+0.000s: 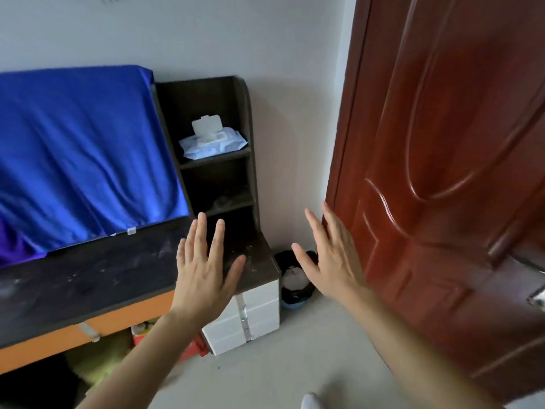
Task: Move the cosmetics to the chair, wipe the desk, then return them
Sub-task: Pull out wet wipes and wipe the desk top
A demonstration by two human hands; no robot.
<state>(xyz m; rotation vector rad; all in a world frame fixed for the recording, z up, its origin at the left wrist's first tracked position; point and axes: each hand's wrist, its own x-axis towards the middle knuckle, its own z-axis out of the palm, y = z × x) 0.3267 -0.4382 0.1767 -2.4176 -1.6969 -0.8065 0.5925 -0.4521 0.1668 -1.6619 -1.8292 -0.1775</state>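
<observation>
Both hands are raised flat, fingers straight and slightly spread, holding nothing.
- The left hand (203,273) is over the right end of the dark surface (88,278), near its front right corner. I cannot tell whether it touches.
- The right hand (333,261) is past the surface's right edge, between it and the red-brown door (442,172).
- The surface is dusty and smeared. A blue cloth (82,149) hangs along its back edge.
- A shelf unit (218,172) stands at the back right corner. Its top compartment holds a pack of wet wipes (212,141) with the lid flipped up. The lower compartments are dark and I cannot make out their contents.
- Under the right end is a stack of white drawers (253,317), all closed, with a tape strip down the front.
- On the floor (280,373) just beside the drawers is a bin (295,302) with a black liner and something pale inside.
- I cannot tell from this view where the cosmetics are.
</observation>
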